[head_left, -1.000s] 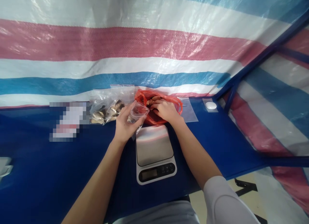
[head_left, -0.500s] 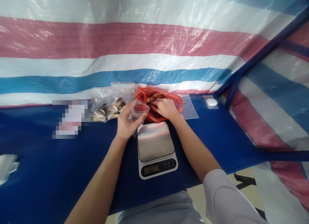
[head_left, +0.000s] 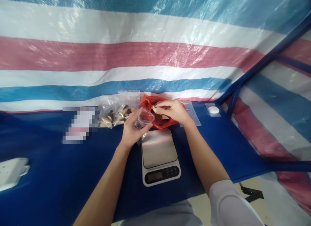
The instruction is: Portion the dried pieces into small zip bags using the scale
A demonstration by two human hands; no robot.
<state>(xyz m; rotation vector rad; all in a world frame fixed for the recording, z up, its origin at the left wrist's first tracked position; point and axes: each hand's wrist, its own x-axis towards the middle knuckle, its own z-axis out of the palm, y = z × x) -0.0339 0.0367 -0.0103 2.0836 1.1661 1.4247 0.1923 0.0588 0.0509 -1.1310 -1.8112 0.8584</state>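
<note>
My left hand is wrapped round a clear plastic cup, its mouth tilted toward the red bag; clear film hangs below it. With pinched fingertips, my right hand holds a pale dried piece over the open red plastic bag. More brown dried pieces lie inside that bag, partly hidden by the hand. Just in front of both hands sits a white kitchen scale with a bare metal plate and a dark display.
Clear zip bags of dried pieces lie left of my left hand. Flat clear bags are right of the red bag. A white rounded object lies far right, a power strip far left. Striped sheeting hangs behind the table.
My right hand has risen from inside the red bag and now pinches a pale dried piece near the cup. My left hand keeps its hold on the cup. The camera view has shifted slightly.
</note>
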